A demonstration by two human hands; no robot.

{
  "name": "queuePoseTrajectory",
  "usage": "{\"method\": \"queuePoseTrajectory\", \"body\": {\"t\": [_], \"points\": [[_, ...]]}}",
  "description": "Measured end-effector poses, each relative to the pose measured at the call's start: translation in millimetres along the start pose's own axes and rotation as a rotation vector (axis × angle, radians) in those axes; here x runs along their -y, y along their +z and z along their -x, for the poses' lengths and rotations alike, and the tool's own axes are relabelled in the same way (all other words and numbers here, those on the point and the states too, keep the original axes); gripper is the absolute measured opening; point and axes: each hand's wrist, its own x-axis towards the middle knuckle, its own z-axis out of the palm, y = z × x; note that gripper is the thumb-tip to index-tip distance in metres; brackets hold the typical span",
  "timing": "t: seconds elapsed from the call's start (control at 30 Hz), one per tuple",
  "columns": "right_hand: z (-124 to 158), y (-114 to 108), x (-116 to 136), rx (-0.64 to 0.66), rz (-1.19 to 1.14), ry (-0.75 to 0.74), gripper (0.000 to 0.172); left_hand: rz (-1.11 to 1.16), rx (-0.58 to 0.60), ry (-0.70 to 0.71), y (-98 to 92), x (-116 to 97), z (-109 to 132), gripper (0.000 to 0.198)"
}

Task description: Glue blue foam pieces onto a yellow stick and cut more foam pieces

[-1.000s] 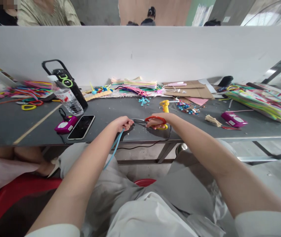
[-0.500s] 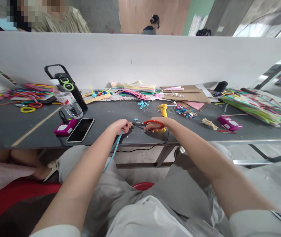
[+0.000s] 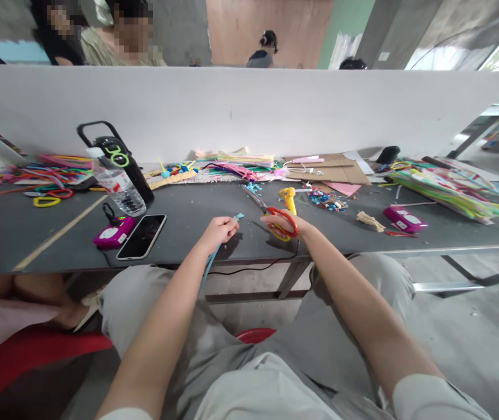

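My left hand (image 3: 220, 233) is closed around light blue pipe cleaners (image 3: 208, 269), whose long ends hang down over the table's front edge. A small blue piece (image 3: 239, 216) shows right at its fingertips; whether it is joined to the strands I cannot tell. In my right hand (image 3: 279, 224) is a pair of scissors (image 3: 258, 200) with red and yellow handles, the fingers through the loops. The blades point away and to the left, toward a small heap of blue clippings (image 3: 254, 187). A yellow glue gun (image 3: 290, 201) lies just behind my right hand.
Left on the grey table (image 3: 188, 201) are a water bottle (image 3: 120, 184), a black flask (image 3: 129, 169), a phone (image 3: 142, 237) and a purple power socket (image 3: 114, 232). Another purple socket (image 3: 405, 219) and bundled pipe cleaners (image 3: 446, 189) lie right. A white partition (image 3: 231, 111) stands behind.
The scissors have moved away from my left hand, swinging their blades up and forward. My left hand, still gripping the blue pipe cleaners, has shifted only slightly.
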Motion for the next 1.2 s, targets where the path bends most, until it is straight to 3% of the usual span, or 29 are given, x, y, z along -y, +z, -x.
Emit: {"method": "queuePoseTrajectory", "body": {"t": [0.17,0.3,0.6,0.8,1.0,1.2], "points": [[1.9,34.9,-2.8,-0.174,-0.243,-0.137,0.044,-0.085,0.066,0.173,26.8,3.3,8.3,0.035],[10.3,47.6,-3.1,-0.101,-0.279,-0.28,0.042,-0.171,0.083,0.258,37.7,0.3,26.0,0.037],[23.1,56.3,0.0,-0.043,-0.276,-0.312,0.042,-0.066,0.134,0.208,45.3,-5.3,40.8,0.04],[25.4,47.5,1.4,-0.019,-0.304,-0.324,0.041,-0.038,0.127,0.161,44.4,-11.3,42.6,0.033],[26.6,37.3,3.4,-0.154,-0.304,-0.308,0.041,-0.068,0.107,0.18,45.6,-8.0,40.8,0.036],[25.8,45.1,7.3,-0.13,-0.26,-0.347,0.038,-0.117,0.129,0.206,48.2,-6.4,41.1,0.032]]}}
